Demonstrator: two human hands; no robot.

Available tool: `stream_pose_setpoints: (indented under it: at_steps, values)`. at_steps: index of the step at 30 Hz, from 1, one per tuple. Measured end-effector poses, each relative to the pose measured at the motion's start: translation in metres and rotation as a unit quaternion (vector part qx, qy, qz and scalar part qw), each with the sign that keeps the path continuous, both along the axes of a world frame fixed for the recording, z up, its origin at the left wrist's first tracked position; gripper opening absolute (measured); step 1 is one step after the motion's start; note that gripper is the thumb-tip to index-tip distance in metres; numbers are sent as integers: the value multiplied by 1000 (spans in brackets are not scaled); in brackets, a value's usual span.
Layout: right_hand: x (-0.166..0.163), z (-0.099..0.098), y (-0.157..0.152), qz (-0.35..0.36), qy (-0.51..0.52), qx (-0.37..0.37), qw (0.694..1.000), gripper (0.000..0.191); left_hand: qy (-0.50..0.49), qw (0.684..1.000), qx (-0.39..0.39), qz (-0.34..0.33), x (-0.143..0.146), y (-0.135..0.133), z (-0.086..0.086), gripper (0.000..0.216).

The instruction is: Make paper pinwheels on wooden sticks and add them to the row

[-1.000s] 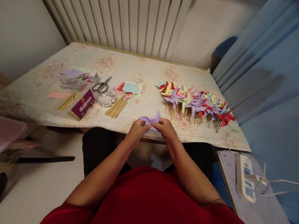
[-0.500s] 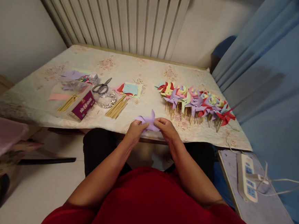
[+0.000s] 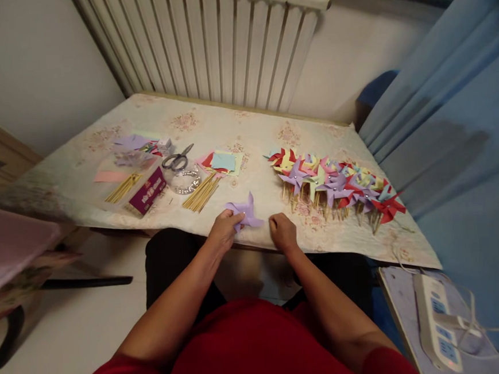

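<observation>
The person's hands are apart in the head view: the left hand (image 3: 224, 228) is pinched on a lavender pinwheel (image 3: 249, 215), thumb on top near the small shiny dot at its middle, while the right hand (image 3: 284, 232) is curled beside it, touching none of the paper; whether something small sits inside those fingers, I cannot tell. The pinwheel lies between the two hands, at the near edge of the cloth-covered surface (image 3: 249, 135), one blade pointing away from the person and another toward the right hand. Just beyond the left hand, and nearer to it than to the right, lies a loose bundle of sticks (image 3: 200, 194), its long axis slanting from near left to far right, far ends close to the paper squares (image 3: 223, 162). As for containers, a round clear dish (image 3: 172, 187) holds small silvery pieces, with scissors (image 3: 178, 160) just beyond it; left of that stands a clear box with a purple label (image 3: 147, 193), more sticks showing in or behind it. Many pinwheels on sticks (image 3: 336, 186) crowd together right of the right hand.
</observation>
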State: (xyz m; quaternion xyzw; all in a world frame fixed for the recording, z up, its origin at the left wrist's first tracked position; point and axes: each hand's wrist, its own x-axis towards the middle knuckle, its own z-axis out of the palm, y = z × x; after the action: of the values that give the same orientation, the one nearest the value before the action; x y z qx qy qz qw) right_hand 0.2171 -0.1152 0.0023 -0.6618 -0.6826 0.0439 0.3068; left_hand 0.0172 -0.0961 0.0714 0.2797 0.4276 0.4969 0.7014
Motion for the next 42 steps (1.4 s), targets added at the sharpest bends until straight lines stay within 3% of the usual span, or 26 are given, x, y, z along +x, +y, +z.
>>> stream_pose_setpoints:
  at_steps: [4,10,27,35,42]
  values:
    - [-7,-7,3,-16,-87,18,996,18,-10,1000,-11,-17,-1,10,0,33]
    - [-12,-6,4,-35,-140,15,989,17,-58,997,-18,-45,2,26,1,35]
    - [-15,-8,3,-37,-172,-2,984,18,-124,984,-25,-122,3,91,-28,24]
    - [-15,-9,2,-32,-176,6,984,19,-145,980,-13,-135,-2,101,-42,32]
    - [-14,-10,2,-40,-183,-4,982,20,-131,982,-1,-133,-2,105,-39,28]
